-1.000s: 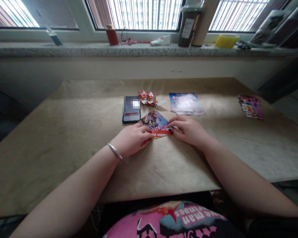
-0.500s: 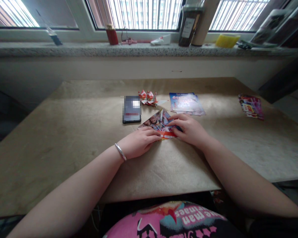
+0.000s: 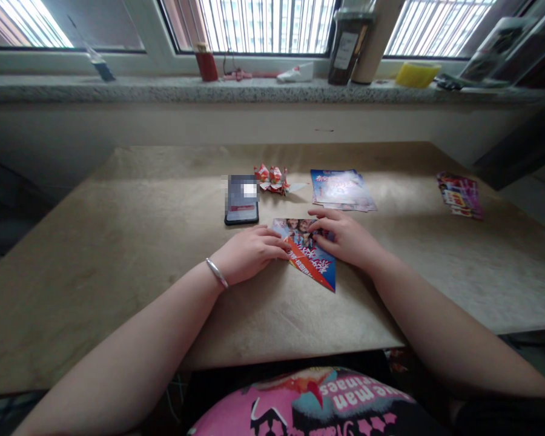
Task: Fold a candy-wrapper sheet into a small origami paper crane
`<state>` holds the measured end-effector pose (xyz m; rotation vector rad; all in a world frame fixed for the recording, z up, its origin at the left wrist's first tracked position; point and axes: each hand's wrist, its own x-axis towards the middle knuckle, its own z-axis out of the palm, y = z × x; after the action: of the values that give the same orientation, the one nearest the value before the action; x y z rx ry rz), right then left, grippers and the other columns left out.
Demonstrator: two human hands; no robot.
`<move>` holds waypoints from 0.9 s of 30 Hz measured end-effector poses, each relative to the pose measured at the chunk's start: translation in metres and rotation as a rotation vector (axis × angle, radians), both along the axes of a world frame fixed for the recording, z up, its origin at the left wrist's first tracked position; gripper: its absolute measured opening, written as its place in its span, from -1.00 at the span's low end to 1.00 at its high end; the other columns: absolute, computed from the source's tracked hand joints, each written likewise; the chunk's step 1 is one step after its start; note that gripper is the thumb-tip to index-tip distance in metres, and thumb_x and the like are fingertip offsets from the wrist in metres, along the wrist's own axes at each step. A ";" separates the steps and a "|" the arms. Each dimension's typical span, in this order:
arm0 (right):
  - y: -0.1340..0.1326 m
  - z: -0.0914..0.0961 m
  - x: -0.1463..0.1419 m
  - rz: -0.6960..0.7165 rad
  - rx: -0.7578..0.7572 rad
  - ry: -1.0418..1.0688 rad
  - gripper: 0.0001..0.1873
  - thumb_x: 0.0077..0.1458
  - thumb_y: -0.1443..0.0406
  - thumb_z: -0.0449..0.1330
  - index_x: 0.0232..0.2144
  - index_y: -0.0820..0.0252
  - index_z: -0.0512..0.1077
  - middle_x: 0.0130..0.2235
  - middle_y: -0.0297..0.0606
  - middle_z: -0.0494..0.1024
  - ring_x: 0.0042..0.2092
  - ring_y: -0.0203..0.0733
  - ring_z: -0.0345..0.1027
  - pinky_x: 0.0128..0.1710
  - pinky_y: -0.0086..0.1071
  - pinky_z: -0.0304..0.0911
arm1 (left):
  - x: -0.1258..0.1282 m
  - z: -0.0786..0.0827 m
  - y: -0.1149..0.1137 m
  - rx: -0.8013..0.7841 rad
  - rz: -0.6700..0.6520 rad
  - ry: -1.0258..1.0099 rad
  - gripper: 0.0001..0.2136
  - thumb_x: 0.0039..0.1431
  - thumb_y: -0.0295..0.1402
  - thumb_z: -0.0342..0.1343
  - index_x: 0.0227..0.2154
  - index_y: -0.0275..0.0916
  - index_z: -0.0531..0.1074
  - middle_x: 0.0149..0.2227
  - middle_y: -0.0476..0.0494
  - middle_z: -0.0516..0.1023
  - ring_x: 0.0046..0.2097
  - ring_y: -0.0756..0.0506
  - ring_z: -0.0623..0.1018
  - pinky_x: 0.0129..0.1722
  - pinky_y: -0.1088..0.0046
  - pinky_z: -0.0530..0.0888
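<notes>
Starting at the left, we see a bare stretch of the tan surface (image 3: 118,242), then a wrist with a silver bangle (image 3: 217,272). The left hand (image 3: 249,251) lies palm down, loosely curved, closed around nothing. Its fingertips press on the left edge of the printed sheet (image 3: 312,260), which lies folded to a point on the surface between the 2 hands. Just beyond the left hand lies a phone (image 3: 241,200), and behind that some small folded paper figures (image 3: 271,179). The right hand (image 3: 349,241) is likewise spread rather than gripping, with its fingers on the sheet's upper right part.

Behind the right hand lies a stack of leaflets (image 3: 340,189), and a 2nd pile (image 3: 461,195) sits well apart at the far right. In our judgement the glossy sheet could slide under uneven fingertip pressure, so a crease might set crooked. A sideways push could also nudge the phone.
</notes>
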<state>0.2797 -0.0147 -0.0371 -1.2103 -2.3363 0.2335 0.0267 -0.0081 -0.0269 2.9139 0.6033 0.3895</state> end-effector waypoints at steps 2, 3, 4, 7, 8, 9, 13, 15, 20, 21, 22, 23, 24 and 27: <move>0.001 -0.002 0.000 0.014 -0.030 0.029 -0.78 0.04 0.39 0.11 -0.24 0.13 0.48 0.05 -0.14 0.40 0.05 -0.11 0.31 0.07 -0.14 0.26 | -0.001 -0.001 0.000 0.027 -0.002 0.007 -0.71 0.21 -0.53 -0.07 -0.17 -0.14 0.50 -0.06 -0.02 0.55 -0.01 -0.09 0.46 0.02 0.28 0.38; 0.001 -0.003 0.000 0.022 -0.041 0.039 -0.77 0.04 0.39 0.12 -0.24 0.13 0.49 0.03 -0.15 0.41 0.04 -0.12 0.32 0.06 -0.15 0.26 | -0.001 -0.002 0.000 0.038 0.001 0.005 -0.72 0.21 -0.52 -0.07 -0.17 -0.14 0.50 -0.06 -0.02 0.54 -0.02 -0.09 0.46 0.01 0.29 0.39; 0.002 -0.004 0.001 0.031 -0.051 0.046 -0.78 0.04 0.39 0.11 -0.26 0.14 0.50 0.01 -0.15 0.42 0.02 -0.12 0.33 0.05 -0.17 0.27 | -0.001 -0.003 0.000 0.049 0.007 0.001 -0.72 0.21 -0.51 -0.06 -0.17 -0.13 0.51 -0.06 -0.02 0.54 -0.03 -0.09 0.47 0.00 0.29 0.40; 0.003 -0.005 0.001 0.044 -0.079 0.047 -0.81 0.05 0.38 0.12 -0.34 0.15 0.53 -0.08 -0.14 0.47 -0.06 -0.13 0.38 -0.01 -0.21 0.29 | -0.001 -0.005 0.000 0.051 0.031 -0.013 -0.74 0.21 -0.47 -0.03 -0.17 -0.10 0.51 -0.05 -0.02 0.54 -0.04 -0.07 0.48 -0.03 0.32 0.43; 0.002 -0.005 0.001 0.038 -0.093 0.044 -0.81 0.05 0.37 0.12 -0.35 0.16 0.55 -0.12 -0.14 0.48 -0.10 -0.14 0.39 -0.04 -0.23 0.30 | -0.001 -0.005 -0.001 0.044 0.036 -0.015 -0.75 0.21 -0.46 -0.03 -0.16 -0.10 0.51 -0.04 -0.03 0.53 -0.04 -0.07 0.48 -0.03 0.33 0.44; 0.002 -0.005 0.000 0.024 -0.110 0.040 -0.81 0.05 0.36 0.12 -0.35 0.16 0.56 -0.16 -0.14 0.49 -0.14 -0.14 0.40 -0.08 -0.24 0.31 | -0.002 -0.004 -0.001 0.037 0.040 -0.014 -0.76 0.21 -0.45 -0.02 -0.16 -0.11 0.51 -0.04 -0.04 0.53 -0.04 -0.06 0.48 -0.03 0.34 0.45; -0.002 -0.001 -0.002 -0.059 -0.211 0.039 -0.77 0.09 0.30 0.11 -0.31 0.15 0.57 -0.27 -0.17 0.50 -0.26 -0.18 0.40 -0.22 -0.30 0.32 | -0.005 -0.001 -0.002 0.045 0.068 0.006 -0.76 0.21 -0.43 -0.02 -0.17 -0.13 0.51 -0.04 -0.05 0.53 -0.05 -0.06 0.49 -0.03 0.35 0.45; -0.002 0.000 -0.003 -0.092 -0.238 0.058 -0.76 0.10 0.29 0.10 -0.30 0.15 0.57 -0.28 -0.19 0.53 -0.26 -0.17 0.41 -0.23 -0.31 0.31 | -0.006 -0.001 -0.002 0.058 0.086 0.013 -0.76 0.21 -0.43 -0.02 -0.16 -0.14 0.51 -0.05 -0.06 0.53 -0.04 -0.07 0.48 -0.02 0.33 0.45; 0.001 -0.003 -0.003 -0.172 -0.235 0.163 -0.72 0.09 0.33 0.08 -0.21 0.19 0.55 -0.21 -0.17 0.57 -0.21 -0.17 0.42 -0.18 -0.31 0.32 | -0.007 -0.001 0.001 0.080 0.163 0.003 -0.71 0.17 -0.44 0.00 -0.06 -0.18 0.44 0.04 -0.12 0.46 0.05 -0.12 0.42 0.06 0.25 0.40; 0.002 -0.004 -0.002 -0.183 -0.237 0.182 -0.70 0.09 0.32 0.08 -0.17 0.20 0.54 -0.19 -0.16 0.57 -0.20 -0.16 0.43 -0.18 -0.30 0.32 | -0.007 -0.001 0.001 0.082 0.177 0.000 -0.70 0.17 -0.44 -0.01 -0.04 -0.19 0.43 0.06 -0.14 0.44 0.08 -0.13 0.40 0.08 0.23 0.38; 0.002 -0.005 -0.002 -0.188 -0.244 0.194 -0.67 0.09 0.32 0.08 -0.12 0.21 0.52 -0.16 -0.15 0.56 -0.19 -0.15 0.43 -0.17 -0.29 0.33 | -0.006 0.000 0.001 0.085 0.189 -0.006 -0.71 0.18 -0.43 -0.01 -0.04 -0.21 0.42 0.07 -0.15 0.43 0.10 -0.13 0.38 0.10 0.22 0.37; 0.003 -0.005 -0.001 -0.191 -0.255 0.203 -0.64 0.09 0.31 0.09 -0.07 0.22 0.49 -0.13 -0.13 0.55 -0.18 -0.14 0.43 -0.17 -0.27 0.33 | -0.006 0.000 0.001 0.088 0.201 -0.011 -0.71 0.20 -0.41 -0.02 -0.04 -0.22 0.42 0.08 -0.17 0.42 0.12 -0.14 0.36 0.11 0.21 0.35; 0.003 -0.006 -0.001 -0.194 -0.268 0.209 -0.61 0.08 0.30 0.09 -0.03 0.23 0.46 -0.11 -0.12 0.55 -0.17 -0.13 0.43 -0.16 -0.26 0.33 | -0.005 0.001 0.000 0.090 0.209 -0.014 -0.72 0.21 -0.40 -0.03 -0.05 -0.22 0.42 0.09 -0.18 0.41 0.13 -0.14 0.36 0.12 0.20 0.35; 0.003 -0.006 -0.002 -0.207 -0.297 0.190 -0.55 0.06 0.29 0.11 0.03 0.23 0.40 -0.06 -0.10 0.53 -0.12 -0.08 0.42 -0.10 -0.20 0.32 | -0.003 0.002 -0.002 0.084 0.206 -0.010 -0.73 0.22 -0.36 -0.03 -0.06 -0.21 0.43 0.07 -0.18 0.42 0.12 -0.15 0.36 0.11 0.18 0.35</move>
<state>0.2779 -0.0118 -0.0433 -1.4878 -2.0458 0.6119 0.0235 -0.0099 -0.0254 2.9349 0.9108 0.4635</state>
